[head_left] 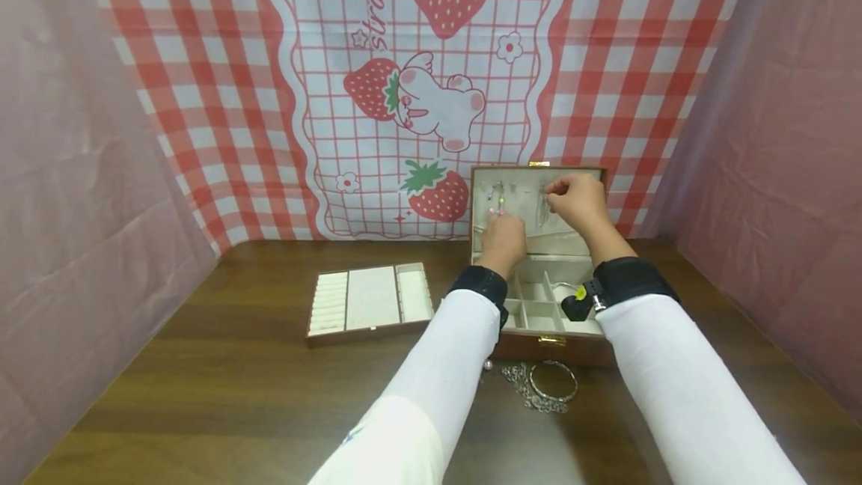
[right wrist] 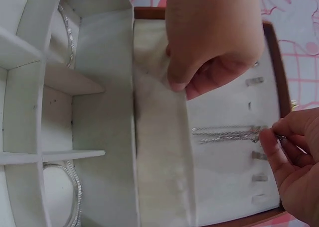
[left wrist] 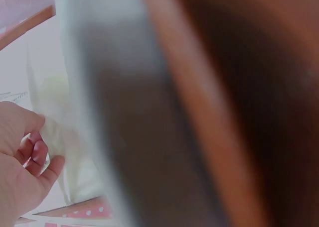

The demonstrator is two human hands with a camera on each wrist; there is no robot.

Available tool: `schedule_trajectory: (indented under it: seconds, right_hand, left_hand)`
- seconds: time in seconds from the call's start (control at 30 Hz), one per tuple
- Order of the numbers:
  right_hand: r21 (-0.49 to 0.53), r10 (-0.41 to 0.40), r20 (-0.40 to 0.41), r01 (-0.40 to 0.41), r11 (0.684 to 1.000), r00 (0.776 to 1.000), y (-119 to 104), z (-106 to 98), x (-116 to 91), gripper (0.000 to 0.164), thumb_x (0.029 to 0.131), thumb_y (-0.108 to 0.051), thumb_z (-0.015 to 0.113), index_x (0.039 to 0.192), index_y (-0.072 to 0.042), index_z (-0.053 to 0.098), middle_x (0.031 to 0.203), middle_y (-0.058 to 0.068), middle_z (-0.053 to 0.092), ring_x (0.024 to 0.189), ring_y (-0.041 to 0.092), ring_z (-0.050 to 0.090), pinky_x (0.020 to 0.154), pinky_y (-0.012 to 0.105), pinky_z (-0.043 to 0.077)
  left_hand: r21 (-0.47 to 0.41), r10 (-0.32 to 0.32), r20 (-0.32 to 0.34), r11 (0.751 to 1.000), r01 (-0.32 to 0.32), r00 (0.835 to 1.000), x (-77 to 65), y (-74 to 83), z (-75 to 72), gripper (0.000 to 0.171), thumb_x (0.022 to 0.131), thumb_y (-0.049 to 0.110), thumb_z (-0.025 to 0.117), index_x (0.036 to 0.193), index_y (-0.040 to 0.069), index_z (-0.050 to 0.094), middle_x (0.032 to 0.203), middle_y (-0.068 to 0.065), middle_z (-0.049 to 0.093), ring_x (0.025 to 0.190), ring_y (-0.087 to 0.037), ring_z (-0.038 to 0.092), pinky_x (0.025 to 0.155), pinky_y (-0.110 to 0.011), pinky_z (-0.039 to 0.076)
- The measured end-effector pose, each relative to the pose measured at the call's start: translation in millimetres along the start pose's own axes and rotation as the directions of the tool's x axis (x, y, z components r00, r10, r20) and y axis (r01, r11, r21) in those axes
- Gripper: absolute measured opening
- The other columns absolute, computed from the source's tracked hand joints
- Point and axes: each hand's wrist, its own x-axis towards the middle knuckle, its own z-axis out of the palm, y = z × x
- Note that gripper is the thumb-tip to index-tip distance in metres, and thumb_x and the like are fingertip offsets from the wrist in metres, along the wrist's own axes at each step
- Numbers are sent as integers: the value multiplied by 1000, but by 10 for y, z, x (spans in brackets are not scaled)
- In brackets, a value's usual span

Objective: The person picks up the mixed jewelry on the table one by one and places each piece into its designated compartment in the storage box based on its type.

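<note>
Nearest me: chain heap (head_left: 520, 377) + bracelet (head_left: 576, 384) on table in front of jewelry box (head_left: 525, 351), prob. kept within easy reach. Behind, box compartments, ≥2 w/ a sparkly loop (right wrist: 78, 197) in them; dividers likely keep pcs from tangling. Lift-out tray (head_left: 404, 325) sits L of box, apart, prob. so lower cells stay reachable. Farther: lid (right wrist: 234, 189) propped up. My L hand (right wrist: 214, 43) pinches rim of lid's fabric pocket (right wrist: 162, 157), thumb vs. fingers, seemingly to hold it off the backing. My R hand (right wrist: 301, 157) pinches top of thin chains (right wrist: 224, 135) by the lid tabs; strands hang straight, ends just above pocket rim. Strawberry cloth (head_left: 438, 118) at back.
</note>
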Motion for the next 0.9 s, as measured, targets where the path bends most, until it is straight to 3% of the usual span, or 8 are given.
schedule_trajectory:
  seconds: [0.2, 0.5, 0.73, 0.9]
  right_hand:
    - [-51, 15, 140, -8, 999, 990, 67, 31, 30, 28, 87, -4, 57, 108, 9, 68, 101, 26, 68, 96, 39, 61, 78, 46, 52]
    - [-41, 52, 102, -48, 998, 993, 147, -7, -4, 28, 89, -8, 56, 109, 8, 68, 104, 27, 66, 96, 40, 61, 78, 47, 53]
    - [-19, 23, 81, -21, 1000, 996, 118, -7, -93, 26, 93, -13, 58, 105, 7, 69, 97, 23, 69, 90, 37, 63, 74, 44, 53]
    - [-4, -11, 123, 12, 1000, 992, 104, 51, -231, 24, 92, -13, 60, 104, 5, 69, 96, 22, 69, 82, 32, 65, 70, 42, 54]
  left_hand:
    - [-7, 27, 15, 1000, -27, 1000, -13, -34, -42, 15, 93, 16, 60, 95, 16, 75, 105, -1, 69, 98, -19, 59, 75, -28, 54]
    - [67, 71, 17, 995, -72, 997, -11, -48, -77, 16, 92, 17, 62, 101, 17, 75, 111, -1, 68, 102, -19, 57, 81, -27, 53]
    - [47, 87, 68, 995, -90, 994, -40, -52, -85, 20, 87, 23, 67, 106, 19, 72, 115, -3, 64, 106, -20, 53, 80, -27, 53]
    - [12, 157, 66, 987, -158, 985, -67, -87, -93, 34, 86, 24, 68, 120, 22, 69, 117, -2, 65, 112, -21, 55, 94, -30, 47]
